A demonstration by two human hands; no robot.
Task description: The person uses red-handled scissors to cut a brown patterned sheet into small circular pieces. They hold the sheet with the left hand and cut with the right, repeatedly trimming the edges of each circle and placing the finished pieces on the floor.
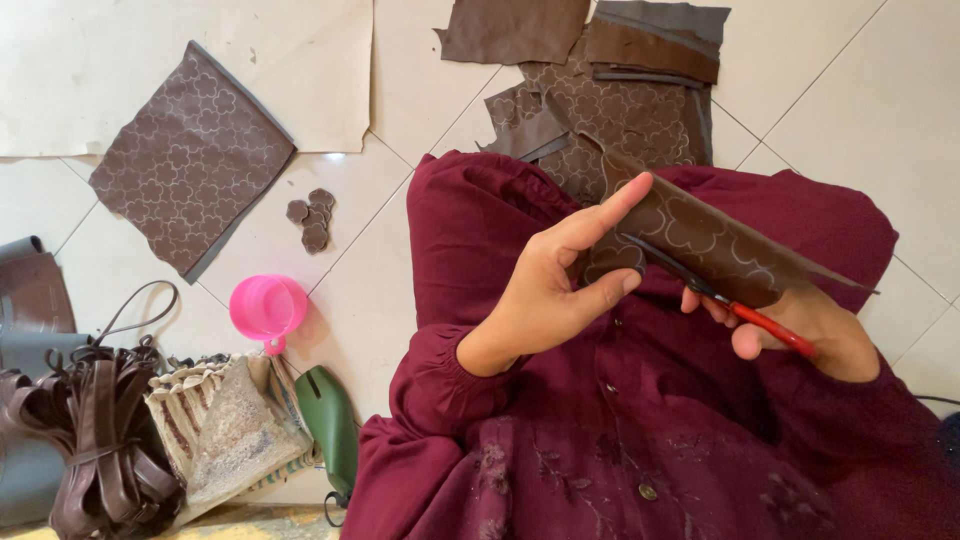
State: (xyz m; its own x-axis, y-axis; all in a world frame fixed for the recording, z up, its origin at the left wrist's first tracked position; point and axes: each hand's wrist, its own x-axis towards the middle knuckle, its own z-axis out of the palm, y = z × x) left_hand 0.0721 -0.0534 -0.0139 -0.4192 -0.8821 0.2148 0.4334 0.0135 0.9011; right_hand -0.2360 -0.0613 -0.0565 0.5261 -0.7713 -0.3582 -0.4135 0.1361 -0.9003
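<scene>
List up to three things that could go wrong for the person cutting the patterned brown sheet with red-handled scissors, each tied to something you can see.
1. The left hand pinches the brown patterned sheet right beside the scissors, so the blades might nick a fingertip.
2. The sheet is held in mid-air over the lap, so it may flex and the cut could stray from the printed outline.
3. Offcuts might fall into the maroon garment.

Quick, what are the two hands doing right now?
Left hand: closed on the brown patterned piece, pinching it between thumb and fingers.
Right hand: closed on the red-handled scissors, blades at the piece.
</scene>
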